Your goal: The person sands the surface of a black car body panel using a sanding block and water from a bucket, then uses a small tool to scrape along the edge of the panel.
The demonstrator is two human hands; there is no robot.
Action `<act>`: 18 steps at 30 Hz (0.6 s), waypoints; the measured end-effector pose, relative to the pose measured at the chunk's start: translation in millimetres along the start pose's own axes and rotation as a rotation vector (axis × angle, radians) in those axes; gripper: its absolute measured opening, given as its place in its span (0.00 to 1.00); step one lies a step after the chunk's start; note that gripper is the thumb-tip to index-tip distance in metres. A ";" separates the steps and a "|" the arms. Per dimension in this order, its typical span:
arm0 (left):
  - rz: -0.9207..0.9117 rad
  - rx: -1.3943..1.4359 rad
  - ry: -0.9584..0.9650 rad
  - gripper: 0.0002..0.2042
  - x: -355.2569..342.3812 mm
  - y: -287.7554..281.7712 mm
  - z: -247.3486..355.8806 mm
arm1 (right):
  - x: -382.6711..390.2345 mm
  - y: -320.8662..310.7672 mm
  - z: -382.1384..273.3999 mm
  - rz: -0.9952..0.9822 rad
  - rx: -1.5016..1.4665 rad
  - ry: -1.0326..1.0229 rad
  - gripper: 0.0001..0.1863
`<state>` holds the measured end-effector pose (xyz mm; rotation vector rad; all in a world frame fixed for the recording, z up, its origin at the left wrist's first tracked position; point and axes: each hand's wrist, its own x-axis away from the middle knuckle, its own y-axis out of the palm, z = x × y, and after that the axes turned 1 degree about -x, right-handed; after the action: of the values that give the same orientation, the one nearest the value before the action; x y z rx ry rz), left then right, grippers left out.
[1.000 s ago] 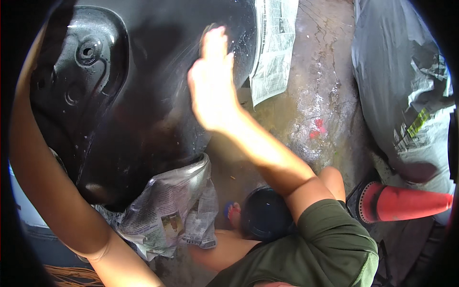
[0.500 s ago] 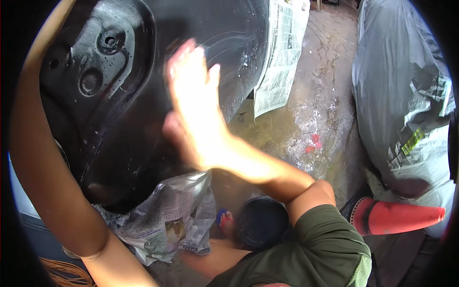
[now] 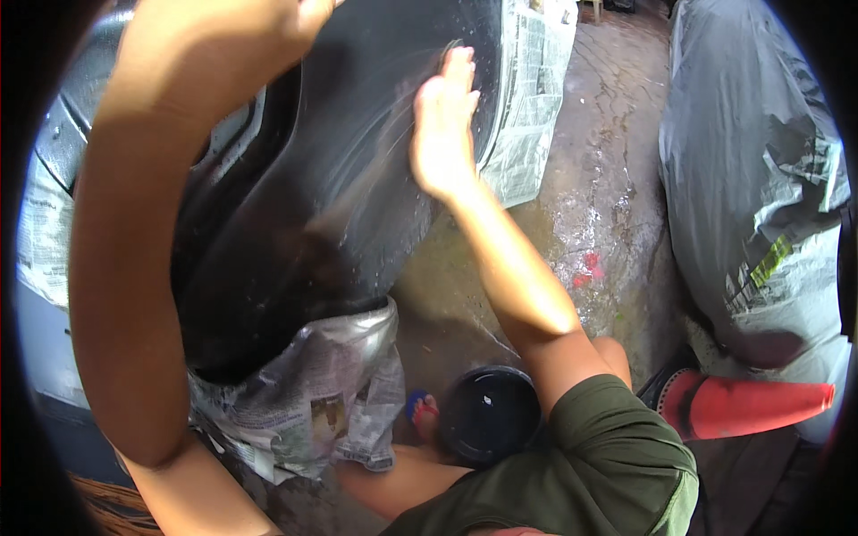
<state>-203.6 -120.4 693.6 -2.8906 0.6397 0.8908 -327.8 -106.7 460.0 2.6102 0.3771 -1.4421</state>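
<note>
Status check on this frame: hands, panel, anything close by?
Right hand flat on wet black panel. Left hand raised at top edge, grip unclear. Black bucket by knee, newspaper masking below.

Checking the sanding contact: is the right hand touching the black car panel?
Touching. The head view shows the right hand pressed flat against the black panel, no gap visible.

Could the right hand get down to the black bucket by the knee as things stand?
Probably yes. The right hand lies flat on the black panel, holding nothing, and the black bucket sits open-topped below the forearm with nothing over it.
</note>
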 end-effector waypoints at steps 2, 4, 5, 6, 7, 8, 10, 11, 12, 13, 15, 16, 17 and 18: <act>-0.156 0.205 0.117 0.28 12.9 -15.7 -5.7 | 40.1 2.6 -88.1 -0.210 0.060 -0.125 0.51; -0.207 0.283 0.252 0.30 14.2 -13.7 1.4 | 70.5 -6.9 -87.4 -0.429 -0.048 -0.368 0.50; -0.205 0.285 0.256 0.30 14.2 -9.5 0.8 | 67.4 -8.2 -80.7 -0.427 -0.046 -0.364 0.50; -0.135 0.351 0.260 0.30 13.9 -3.8 0.3 | 63.8 -9.2 -75.1 -0.378 -0.028 -0.312 0.50; -0.065 0.415 0.264 0.31 14.3 -0.9 0.4 | 60.2 -10.0 -70.6 -0.330 -0.012 -0.262 0.49; -0.065 0.423 0.267 0.31 12.4 -8.0 8.2 | 58.3 -12.4 -65.5 -0.285 0.011 -0.205 0.49; -0.152 0.283 0.075 0.31 4.5 -19.5 11.9 | 41.7 -9.2 -59.3 -0.170 0.046 -0.129 0.47; -0.173 0.198 0.009 0.31 6.5 -21.5 0.9 | 30.1 -3.6 -62.7 -0.124 0.045 -0.119 0.47; -0.193 0.137 -0.050 0.31 8.3 -16.6 -0.6 | 52.2 -9.4 -97.1 -0.366 -0.129 -0.148 0.48; -0.194 0.026 -0.129 0.32 11.9 -6.5 -9.7 | 47.4 -9.3 -93.4 -0.401 -0.118 -0.165 0.49; -0.156 -0.062 -0.197 0.32 -3.8 -9.5 -2.7 | 8.6 -5.4 -27.4 -0.155 0.168 -0.140 0.47; -0.119 -0.022 -0.208 0.32 -3.6 -12.9 6.0 | -15.3 -5.2 9.1 -0.016 -0.011 0.049 0.43; -0.067 0.033 -0.234 0.31 -7.3 -18.9 15.0 | -29.2 -8.9 23.5 0.010 0.008 0.133 0.40; -0.034 0.045 -0.249 0.31 -9.1 -19.2 13.1 | -41.8 -8.8 13.8 0.039 0.007 0.212 0.38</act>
<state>-209.7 -97.2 686.2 -2.6806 0.5772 1.1886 -362.9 -107.9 488.1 2.7684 0.3419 -1.1597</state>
